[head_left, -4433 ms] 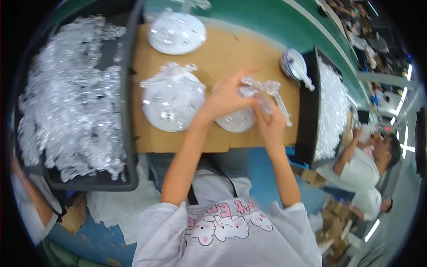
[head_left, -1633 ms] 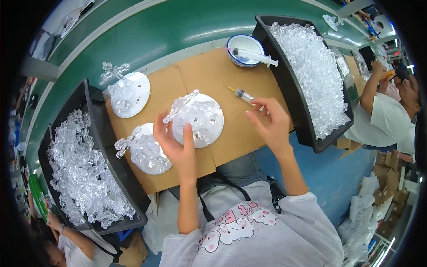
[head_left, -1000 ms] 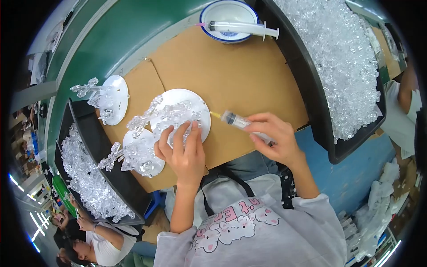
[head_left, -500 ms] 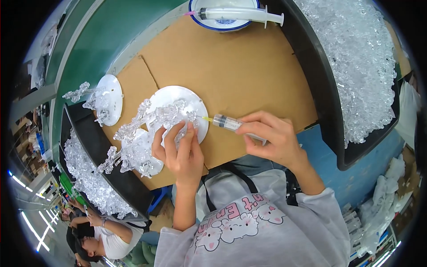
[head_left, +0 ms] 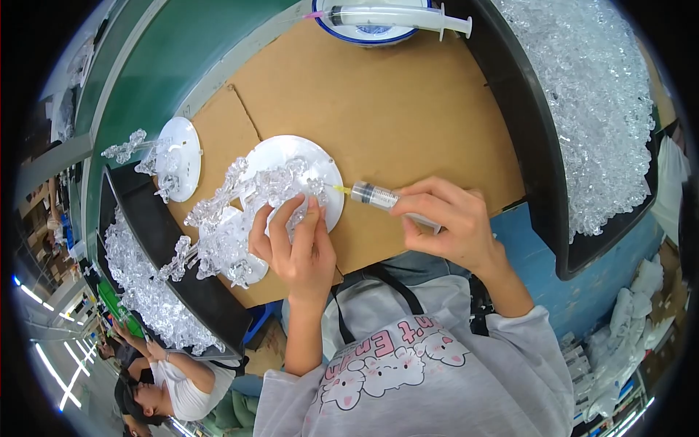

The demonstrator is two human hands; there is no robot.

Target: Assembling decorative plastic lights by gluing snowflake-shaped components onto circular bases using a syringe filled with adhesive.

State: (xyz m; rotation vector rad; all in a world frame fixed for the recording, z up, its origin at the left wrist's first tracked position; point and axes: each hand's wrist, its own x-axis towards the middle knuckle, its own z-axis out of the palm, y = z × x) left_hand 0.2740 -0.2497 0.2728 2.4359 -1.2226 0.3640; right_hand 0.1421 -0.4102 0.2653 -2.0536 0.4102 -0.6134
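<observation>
Compared with half a second ago, the right hand (head_left: 451,229) has brought the small syringe (head_left: 378,197) a little nearer the white disc (head_left: 324,164), and its yellow tip now sits right at the disc's right rim. That hand is closed around the syringe barrel, thumb and fingers wrapped over its rear end. The left hand (head_left: 295,247) rests on the disc's near edge with fingers spread narrowly, pinching and pressing on the cluster of clear crystal pieces (head_left: 269,189) that lies across the disc. The strand of crystal trails off to the left over a second white disc (head_left: 244,266), which is partly covered by it. A third white disc (head_left: 182,156) with more clear pieces lies further left.

All of this sits on a brown cardboard sheet (head_left: 408,116) on the green counter (head_left: 182,51). At the far edge a blue-rimmed bowl (head_left: 364,33) carries a larger syringe (head_left: 397,16) laid across it. A black tray (head_left: 542,182) heaped with clear crystal parts stands to the right, and another black tray (head_left: 193,291) with similar parts stands to the left. Another person (head_left: 171,379) shows at the lower left.
</observation>
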